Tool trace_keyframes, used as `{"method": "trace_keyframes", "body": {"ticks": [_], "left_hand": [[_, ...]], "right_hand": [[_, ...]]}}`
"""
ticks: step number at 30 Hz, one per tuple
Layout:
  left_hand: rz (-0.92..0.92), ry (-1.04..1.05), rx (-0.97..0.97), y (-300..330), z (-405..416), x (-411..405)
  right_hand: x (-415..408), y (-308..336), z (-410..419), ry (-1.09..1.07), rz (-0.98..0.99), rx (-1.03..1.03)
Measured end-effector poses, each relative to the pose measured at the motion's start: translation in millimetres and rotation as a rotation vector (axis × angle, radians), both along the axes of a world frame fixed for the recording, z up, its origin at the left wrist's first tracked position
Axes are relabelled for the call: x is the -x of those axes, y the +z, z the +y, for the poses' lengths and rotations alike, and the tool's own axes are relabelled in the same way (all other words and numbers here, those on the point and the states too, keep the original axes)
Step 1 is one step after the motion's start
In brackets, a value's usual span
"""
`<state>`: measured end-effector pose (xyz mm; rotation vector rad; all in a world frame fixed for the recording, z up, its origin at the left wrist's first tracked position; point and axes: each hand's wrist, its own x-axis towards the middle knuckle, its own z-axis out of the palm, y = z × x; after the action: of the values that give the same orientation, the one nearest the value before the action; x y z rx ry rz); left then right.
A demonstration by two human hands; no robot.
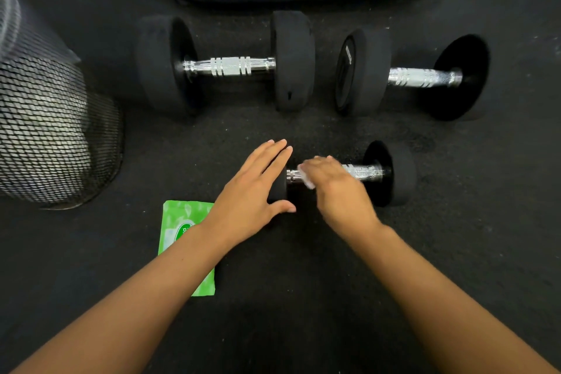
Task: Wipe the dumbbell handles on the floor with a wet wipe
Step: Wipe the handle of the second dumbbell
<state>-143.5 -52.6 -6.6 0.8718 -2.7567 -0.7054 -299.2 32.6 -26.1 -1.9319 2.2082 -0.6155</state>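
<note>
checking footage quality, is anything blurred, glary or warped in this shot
Head view: the right hand and its wet wipe are motion-smeared; the left hand is sharp. Bright glare on the far dumbbells' chrome handles. Wide-angle warping bends the mesh bin at the left edge. The black floor is dim.

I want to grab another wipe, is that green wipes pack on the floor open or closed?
Cannot tell. The green wipes pack lies flat on the floor, but the left forearm covers its middle, hiding any flap.

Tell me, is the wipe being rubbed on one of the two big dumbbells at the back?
No, the right hand presses the wet wipe on the handle of the small dumbbell in front; the two big dumbbells lie untouched.
</note>
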Motion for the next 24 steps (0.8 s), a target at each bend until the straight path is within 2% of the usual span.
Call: {"method": "trace_keyframes", "body": {"ticks": [3,12,20,24], "left_hand": [[0.002,0.004,0.017,0,2,1],[-0.005,-0.003,0.025,3,1,1],[0.001,-0.006,0.027,3,2,1],[0.000,-0.005,0.026,3,-1,1]], "right_hand": [[18,14,-18,-0.088,-0.075,-0.199],[36,25,-48,0.061,-0.164,-0.455],[36,26,-51,0.151,-0.242,-0.434],[34,23,-37,0.271,-0.257,-0.310]]}}
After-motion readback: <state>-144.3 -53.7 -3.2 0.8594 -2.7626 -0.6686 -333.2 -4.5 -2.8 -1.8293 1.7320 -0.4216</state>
